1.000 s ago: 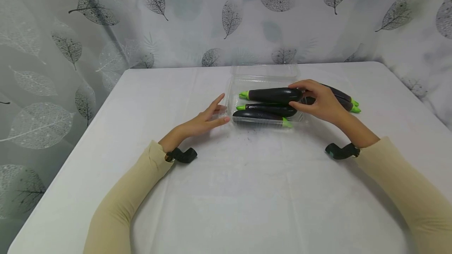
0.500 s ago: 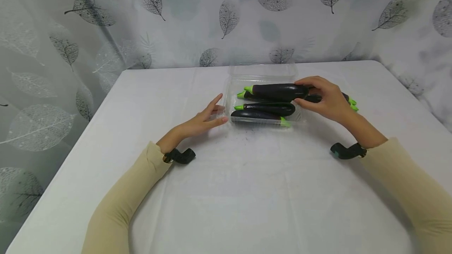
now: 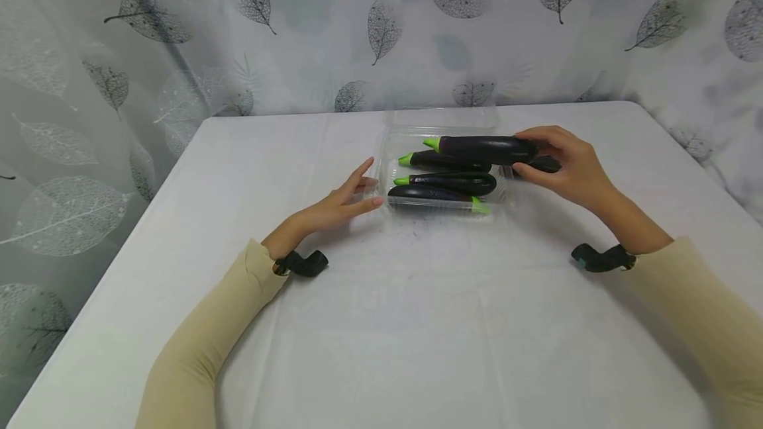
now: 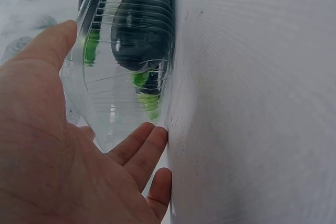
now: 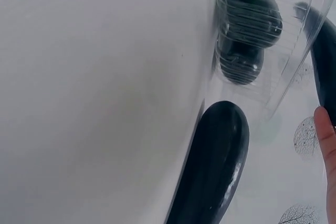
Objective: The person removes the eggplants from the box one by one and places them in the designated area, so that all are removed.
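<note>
A clear plastic clamshell box (image 3: 412, 141) lies open on the table with three dark eggplants in it: a back eggplant (image 3: 450, 162), a middle eggplant (image 3: 456, 183) and a front eggplant (image 3: 426, 194). My right hand (image 3: 563, 163) grips another eggplant (image 3: 485, 149) by its thick end, thumb below and fingers above. Its green stem points left over the box. My left hand (image 3: 336, 206) is spread at the box's left side; in the left wrist view its thumb and fingertips are right at the ribbed wall. Behind my right hand, a loose eggplant (image 3: 544, 164) is partly hidden.
The box's lid (image 3: 444, 116) is folded back toward the far table edge. In the right wrist view, the loose eggplant (image 5: 212, 161) lies on the white cloth (image 5: 105, 98) beside the box. A leaf-print curtain (image 3: 334, 25) hangs behind the table.
My right hand has lifted the eggplant and moved it to the right, uncovering the back eggplant in the box. My left hand has stayed at the box's side.
</note>
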Tool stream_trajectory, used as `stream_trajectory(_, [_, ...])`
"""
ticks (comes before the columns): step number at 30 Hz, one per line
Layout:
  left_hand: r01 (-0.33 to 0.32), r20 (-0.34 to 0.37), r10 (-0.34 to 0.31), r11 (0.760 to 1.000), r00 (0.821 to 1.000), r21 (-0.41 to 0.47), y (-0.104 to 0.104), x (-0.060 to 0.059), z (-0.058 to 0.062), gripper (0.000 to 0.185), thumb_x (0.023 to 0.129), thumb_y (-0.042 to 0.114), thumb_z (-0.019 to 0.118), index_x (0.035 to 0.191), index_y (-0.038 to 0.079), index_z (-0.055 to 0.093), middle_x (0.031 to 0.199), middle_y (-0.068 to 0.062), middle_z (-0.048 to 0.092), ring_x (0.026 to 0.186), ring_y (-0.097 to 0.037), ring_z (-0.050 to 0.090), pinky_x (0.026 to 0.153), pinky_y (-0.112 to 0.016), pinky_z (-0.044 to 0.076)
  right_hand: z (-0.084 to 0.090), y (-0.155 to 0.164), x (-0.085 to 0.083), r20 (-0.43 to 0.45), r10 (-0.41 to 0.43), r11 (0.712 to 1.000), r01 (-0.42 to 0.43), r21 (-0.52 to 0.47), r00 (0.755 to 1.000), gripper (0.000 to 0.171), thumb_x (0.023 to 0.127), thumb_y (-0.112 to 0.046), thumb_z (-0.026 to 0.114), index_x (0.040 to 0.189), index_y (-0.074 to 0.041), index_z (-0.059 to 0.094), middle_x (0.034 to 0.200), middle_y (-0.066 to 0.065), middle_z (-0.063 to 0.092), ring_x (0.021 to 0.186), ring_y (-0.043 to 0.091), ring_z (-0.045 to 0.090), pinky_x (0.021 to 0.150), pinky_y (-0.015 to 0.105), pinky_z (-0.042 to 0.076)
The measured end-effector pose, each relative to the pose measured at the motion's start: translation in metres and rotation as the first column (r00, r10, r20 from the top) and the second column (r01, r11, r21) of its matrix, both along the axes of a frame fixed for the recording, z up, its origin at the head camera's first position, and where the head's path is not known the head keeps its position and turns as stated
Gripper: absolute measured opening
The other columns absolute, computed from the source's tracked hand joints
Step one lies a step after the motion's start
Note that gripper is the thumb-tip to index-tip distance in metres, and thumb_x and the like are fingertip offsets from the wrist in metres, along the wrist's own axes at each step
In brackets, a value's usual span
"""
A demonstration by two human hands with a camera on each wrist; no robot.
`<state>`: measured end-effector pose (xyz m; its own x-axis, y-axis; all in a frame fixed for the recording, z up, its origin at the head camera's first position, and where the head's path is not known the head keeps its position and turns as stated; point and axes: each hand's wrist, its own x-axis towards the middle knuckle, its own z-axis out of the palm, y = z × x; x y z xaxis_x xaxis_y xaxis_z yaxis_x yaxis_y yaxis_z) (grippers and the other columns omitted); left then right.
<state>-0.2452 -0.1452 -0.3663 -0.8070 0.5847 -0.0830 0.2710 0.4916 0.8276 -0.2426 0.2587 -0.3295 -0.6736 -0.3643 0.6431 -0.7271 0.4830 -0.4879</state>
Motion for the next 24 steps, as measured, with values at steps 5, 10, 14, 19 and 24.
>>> stream_trajectory(5, [0.002,0.002,-0.002,1.000,1.000,0.001,-0.001,0.000,0.000,0.083,0.101,0.034,0.054,0.157,0.033,-0.008,0.155,-0.010,0.031,0.144,-0.031,0.026,0.115,-0.056,0.019,0.010,-0.001,0.014,-0.009,-0.012,1.000,0.012,-0.019,1.000,0.056,0.063,0.030,0.071,0.115,0.015,0.061,0.113,0.018,0.061,0.105,-0.001,0.054,0.087,0.008,0.045])
stream_trajectory(10, [0.005,0.004,-0.005,1.000,1.000,0.000,0.000,0.000,0.000,0.084,0.100,0.036,0.054,0.157,0.033,-0.008,0.155,-0.010,0.031,0.144,-0.031,0.026,0.115,-0.056,0.020,0.018,0.004,0.028,-0.007,-0.040,0.999,0.040,-0.024,0.999,0.054,0.064,0.030,0.070,0.115,0.016,0.059,0.114,0.008,0.062,0.105,-0.003,0.054,0.087,0.007,0.044])
stream_trajectory(14, [0.005,0.007,-0.005,1.000,1.000,0.003,0.000,-0.001,0.001,0.084,0.100,0.038,0.055,0.157,0.034,-0.008,0.155,-0.010,0.031,0.145,-0.030,0.026,0.115,-0.056,0.020,0.009,0.021,0.022,-0.012,-0.057,0.998,0.056,-0.040,0.998,0.054,0.064,0.029,0.071,0.116,0.015,0.060,0.115,0.005,0.062,0.104,0.000,0.055,0.085,0.007,0.045])
stream_trajectory(19, [0.004,0.006,-0.004,1.000,1.000,0.003,0.000,-0.003,-0.001,0.084,0.100,0.037,0.054,0.157,0.034,-0.007,0.155,-0.009,0.031,0.145,-0.029,0.025,0.115,-0.056,0.020,0.001,0.040,0.016,-0.001,-0.040,0.997,0.040,-0.070,0.999,0.054,0.064,0.029,0.071,0.116,0.016,0.060,0.116,0.001,0.063,0.104,0.004,0.056,0.086,0.009,0.046])
stream_trajectory(24, [0.000,0.009,0.000,1.000,1.000,0.000,0.000,-0.002,0.000,0.083,0.100,0.033,0.054,0.157,0.033,-0.007,0.155,-0.009,0.031,0.145,-0.029,0.025,0.115,-0.055,0.019,0.003,0.047,0.021,0.008,-0.024,0.995,0.025,-0.094,1.000,0.055,0.064,0.029,0.070,0.116,0.017,0.060,0.117,-0.001,0.063,0.104,0.006,0.057,0.086,0.010,0.047])
